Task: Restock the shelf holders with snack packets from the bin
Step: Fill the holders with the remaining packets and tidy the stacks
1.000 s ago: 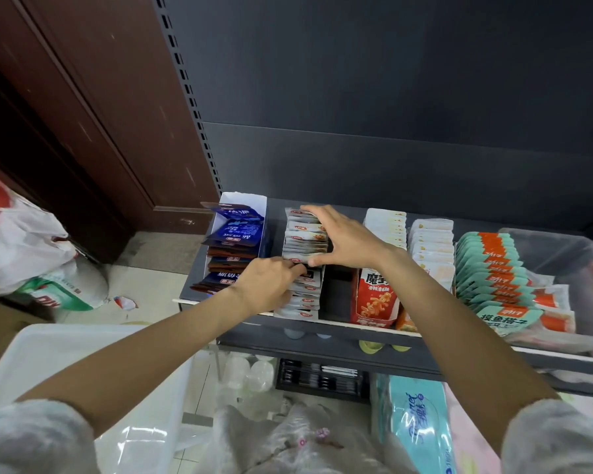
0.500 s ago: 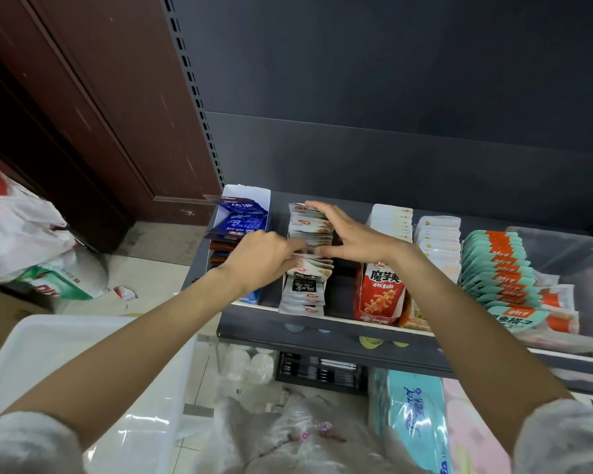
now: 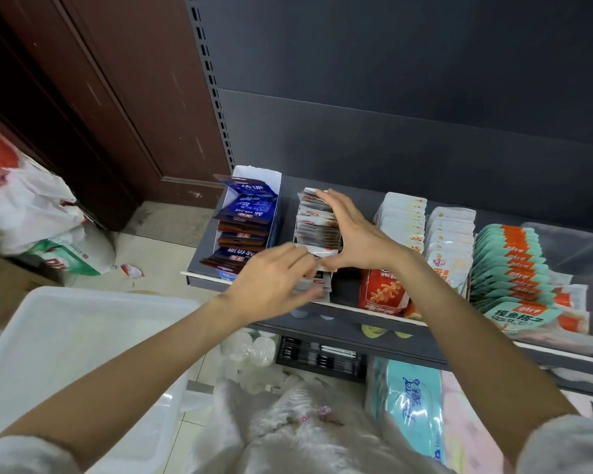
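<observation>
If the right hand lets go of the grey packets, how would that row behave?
The grey packets would probably fan or topple, being thin and standing on edge with the right hand bracing them. They look light, floppy and glossy, so likely slippery.

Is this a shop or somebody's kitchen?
Probably a small shop: a metal shelf holds neat rows of snack packets, tissue packs sit below, and a white bin waits nearby.
</observation>
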Tool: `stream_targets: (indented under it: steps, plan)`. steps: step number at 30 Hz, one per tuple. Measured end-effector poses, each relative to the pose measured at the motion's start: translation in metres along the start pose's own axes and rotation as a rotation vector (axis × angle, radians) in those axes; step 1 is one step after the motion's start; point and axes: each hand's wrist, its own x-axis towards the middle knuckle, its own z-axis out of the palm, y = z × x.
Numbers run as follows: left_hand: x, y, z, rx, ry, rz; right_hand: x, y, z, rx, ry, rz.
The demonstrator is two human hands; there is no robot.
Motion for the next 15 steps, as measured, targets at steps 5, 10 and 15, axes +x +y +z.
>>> stream_targets:
  steps: [5,10,15]
  plan:
    - [-0.02,0.006,0.027,0.212,-0.339,-0.042,0.0,-0.004,-0.002,-0.008,-0.007,0.011]
    - [-0.012,-0.007,0.032,0.197,-0.362,-0.149,-0.001,-0.004,-0.006,0.03,-0.005,0.027]
    - [0.006,-0.011,-0.001,0.1,-0.193,-0.21,0.006,-0.004,-0.015,0.09,-0.018,0.056]
